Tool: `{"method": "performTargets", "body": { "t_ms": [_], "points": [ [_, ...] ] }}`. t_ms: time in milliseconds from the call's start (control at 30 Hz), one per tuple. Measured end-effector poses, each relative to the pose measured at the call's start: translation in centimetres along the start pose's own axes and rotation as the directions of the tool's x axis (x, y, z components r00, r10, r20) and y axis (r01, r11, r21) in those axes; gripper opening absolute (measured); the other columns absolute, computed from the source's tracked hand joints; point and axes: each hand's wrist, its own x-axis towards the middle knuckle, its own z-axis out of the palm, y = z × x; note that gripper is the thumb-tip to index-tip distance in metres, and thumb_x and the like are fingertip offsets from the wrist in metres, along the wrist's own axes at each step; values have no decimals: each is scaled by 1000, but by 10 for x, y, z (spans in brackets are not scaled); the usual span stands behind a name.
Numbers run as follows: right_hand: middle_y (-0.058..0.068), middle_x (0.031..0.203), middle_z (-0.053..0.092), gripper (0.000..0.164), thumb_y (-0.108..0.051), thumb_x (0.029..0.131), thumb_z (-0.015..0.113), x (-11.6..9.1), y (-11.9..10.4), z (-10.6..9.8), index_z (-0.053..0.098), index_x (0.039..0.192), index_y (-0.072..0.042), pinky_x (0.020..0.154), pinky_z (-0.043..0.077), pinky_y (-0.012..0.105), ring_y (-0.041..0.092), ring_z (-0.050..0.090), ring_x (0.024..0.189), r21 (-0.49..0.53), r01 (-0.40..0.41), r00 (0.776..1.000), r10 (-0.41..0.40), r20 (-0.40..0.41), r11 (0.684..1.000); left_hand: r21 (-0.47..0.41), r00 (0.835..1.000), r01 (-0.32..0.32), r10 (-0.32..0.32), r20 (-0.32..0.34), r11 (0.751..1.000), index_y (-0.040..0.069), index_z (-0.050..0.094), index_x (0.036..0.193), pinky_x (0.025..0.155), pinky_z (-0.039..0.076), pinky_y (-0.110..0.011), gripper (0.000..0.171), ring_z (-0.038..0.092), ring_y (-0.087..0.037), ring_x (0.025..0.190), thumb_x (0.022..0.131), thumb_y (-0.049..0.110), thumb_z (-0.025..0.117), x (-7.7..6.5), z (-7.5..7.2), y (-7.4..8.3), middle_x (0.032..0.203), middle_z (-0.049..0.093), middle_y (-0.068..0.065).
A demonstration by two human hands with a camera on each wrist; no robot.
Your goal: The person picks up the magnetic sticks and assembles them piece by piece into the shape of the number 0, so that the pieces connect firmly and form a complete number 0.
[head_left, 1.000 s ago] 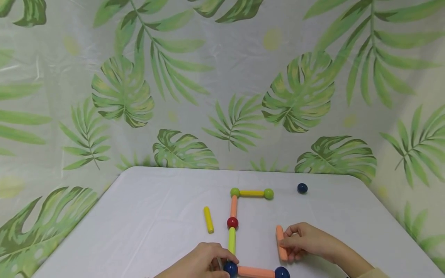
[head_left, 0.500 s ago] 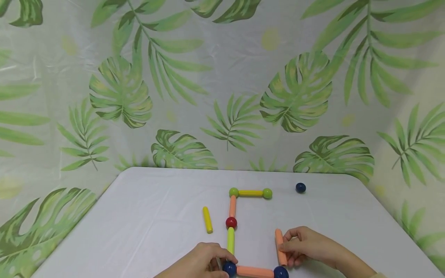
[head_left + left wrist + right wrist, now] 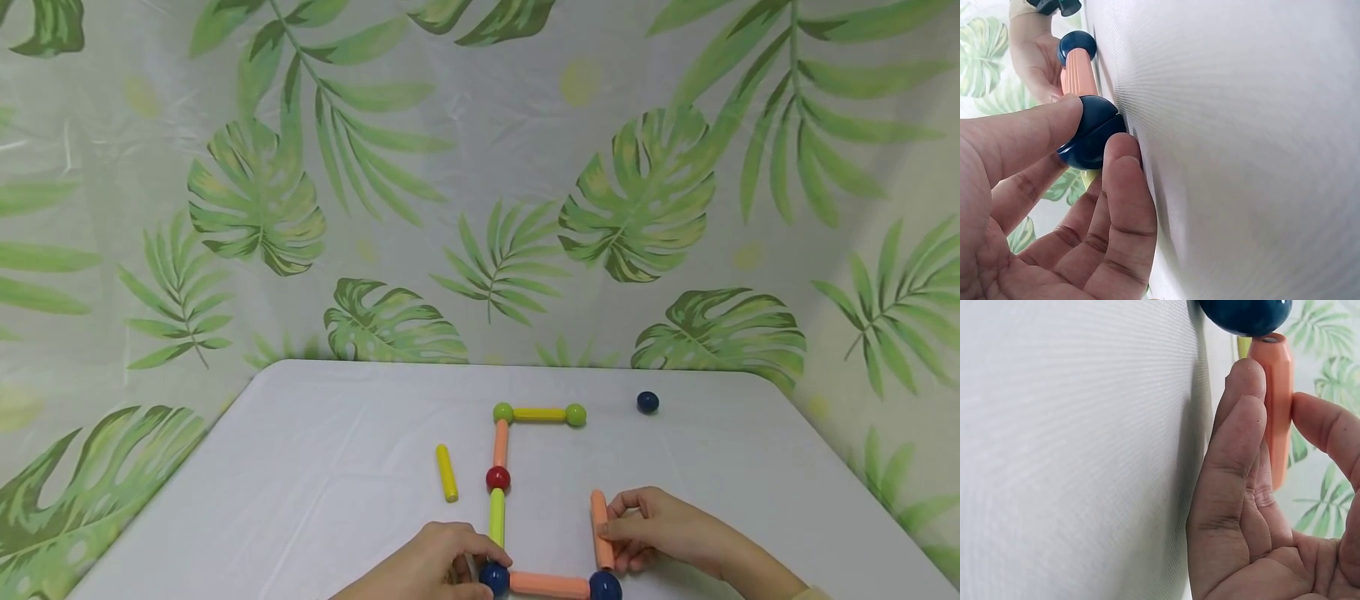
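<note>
My left hand [image 3: 442,562] pinches a dark blue ball [image 3: 495,578] between thumb and fingers at the near left corner of a stick-and-ball shape. A light green stick [image 3: 497,518] runs from that ball up to a red ball [image 3: 498,478]. An orange stick [image 3: 550,585] joins it to a second dark blue ball [image 3: 605,587] on the right. My right hand [image 3: 651,533] holds another orange stick [image 3: 601,525] between thumb and fingers, roughly upright in the head view. In the right wrist view, this stick's hollow-looking end [image 3: 1271,339] is right at the blue ball [image 3: 1247,314].
Beyond the red ball, an orange stick [image 3: 501,443] leads to a green ball [image 3: 503,412], a yellow stick [image 3: 539,413] and another green ball [image 3: 576,415]. A loose yellow stick [image 3: 447,473] lies at left, a loose dark blue ball [image 3: 648,402] at the back right of the white table [image 3: 337,467].
My right hand has brought the orange stick nearer, its lower end now at the right-hand blue ball. The left hand stays on its ball.
</note>
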Motion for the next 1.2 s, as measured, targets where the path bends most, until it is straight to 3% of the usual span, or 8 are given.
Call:
{"method": "performTargets", "body": {
  "t_ms": [433,600,833,1033,1200],
  "points": [
    [0,82,75,27,-27,104,70,2,2,0,66,113,-2,66,57,19,8,70,72,-33,4,1000,-5,-17,999,35,1000,-11,10,8,999,12,78,125,73,55,-16,28,61,4,76,97,9,78,1,-1,3,92,67,11],
    [3,88,76,29,-25,106,67,2,4,-5,69,118,0,69,59,22,10,70,75,-73,3,999,-5,-35,997,155,1000,-15,13,14,988,15,78,127,71,55,-15,29,59,6,75,98,14,78,0,-2,8,90,64,16],
    [4,87,77,28,-26,106,67,5,0,-22,69,116,0,69,61,27,13,71,75,-178,15,992,-37,-123,984,333,1000,1,9,-27,943,16,76,129,66,53,-15,31,55,6,67,98,17,79,3,-4,22,91,63,15],
    [4,88,78,28,-26,105,70,6,-9,-59,70,113,0,70,62,31,16,73,78,-313,0,947,-101,-305,950,440,990,-38,93,-103,897,17,77,122,70,48,-14,26,52,7,71,97,19,81,9,-3,38,91,65,11],
    [5,90,78,30,-28,104,72,7,-13,-89,69,112,0,70,60,30,17,71,82,-419,-28,894,-164,-416,907,424,995,-36,73,-71,905,20,77,125,72,51,-14,28,55,7,76,98,21,80,22,5,49,89,63,15]
  ]
}}
